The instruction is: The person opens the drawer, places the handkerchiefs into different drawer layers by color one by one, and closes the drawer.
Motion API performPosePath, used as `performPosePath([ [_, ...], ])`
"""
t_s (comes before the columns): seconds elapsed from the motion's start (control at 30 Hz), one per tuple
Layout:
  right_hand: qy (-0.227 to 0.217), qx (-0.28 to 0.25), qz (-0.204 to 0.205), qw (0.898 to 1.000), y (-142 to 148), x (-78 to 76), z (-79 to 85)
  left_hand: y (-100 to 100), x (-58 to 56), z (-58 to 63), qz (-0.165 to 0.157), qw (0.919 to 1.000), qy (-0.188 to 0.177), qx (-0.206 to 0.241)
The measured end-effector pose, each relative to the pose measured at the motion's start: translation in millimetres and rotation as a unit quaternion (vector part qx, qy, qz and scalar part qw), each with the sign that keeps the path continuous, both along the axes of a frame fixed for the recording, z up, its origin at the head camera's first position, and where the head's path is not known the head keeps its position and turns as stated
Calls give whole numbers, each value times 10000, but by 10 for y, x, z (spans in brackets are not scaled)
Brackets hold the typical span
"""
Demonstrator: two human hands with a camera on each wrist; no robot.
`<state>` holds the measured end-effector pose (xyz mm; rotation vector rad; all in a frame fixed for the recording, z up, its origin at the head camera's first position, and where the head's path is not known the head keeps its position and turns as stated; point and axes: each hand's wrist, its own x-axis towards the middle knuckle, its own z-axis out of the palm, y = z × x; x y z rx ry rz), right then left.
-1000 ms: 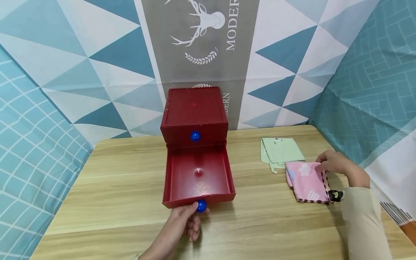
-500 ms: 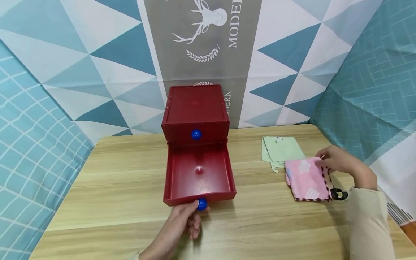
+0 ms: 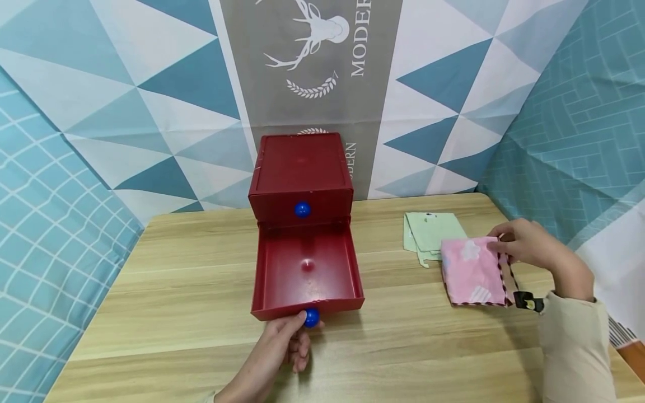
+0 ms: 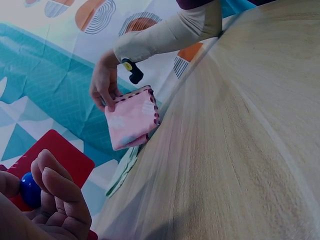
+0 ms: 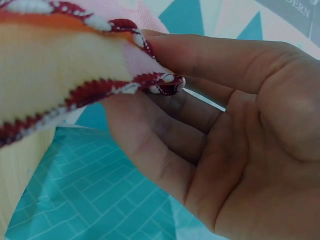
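My left hand [image 3: 282, 347] pinches the blue ball knob [image 3: 312, 318] on the front of a dark red drawer [image 3: 259, 274]. That drawer is pulled out from the lower part of a red cabinet [image 3: 302, 165], and nothing lies in it. At the right, my right hand [image 3: 529, 246] pinches the edge of a folded pink towel [image 3: 473, 274] with white patches and a dark scalloped trim. In the left wrist view the pink towel [image 4: 131, 120] hangs from the fingers, its lower edge near the table. The right wrist view shows thumb and fingers [image 5: 200, 60] clamping the trimmed edge.
A folded pale green cloth [image 3: 435, 232] lies on the wooden table [image 3: 191, 308], partly overlapped by the pink towel in the head view. The upper drawer, with its own blue knob [image 3: 302, 210], is closed. Patterned fabric [image 3: 191, 112] hangs behind and at both sides.
My right hand has risen slightly and shifted right, lifting the pink towel a little upward. The left hand stays on the knob, and the drawer stays pulled out.
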<state>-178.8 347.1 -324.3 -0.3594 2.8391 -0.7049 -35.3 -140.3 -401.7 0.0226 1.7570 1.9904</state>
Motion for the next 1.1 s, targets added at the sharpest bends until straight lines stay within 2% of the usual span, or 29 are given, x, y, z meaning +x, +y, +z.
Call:
performPosePath([
  [0.4, 803, 301, 83, 9963, -166, 135, 172, -15, 4, 3, 26, 10000, 7, 2],
  [0.53, 1273, 461, 174, 9906, -213, 195, 228, -10, 0, -3, 20, 10000, -10, 19],
  [0.73, 2104, 573, 254, 9756, -290, 249, 295, 13, -8, 3, 35, 10000, -16, 34],
  [0.97, 2297, 444, 193, 9720, -374, 283, 318, 19, -11, -4, 52, 10000, 14, 48],
  [1.1, 2607, 405, 249, 9642, -434, 283, 307, 2, -3, -8, 57, 10000, -30, 10],
])
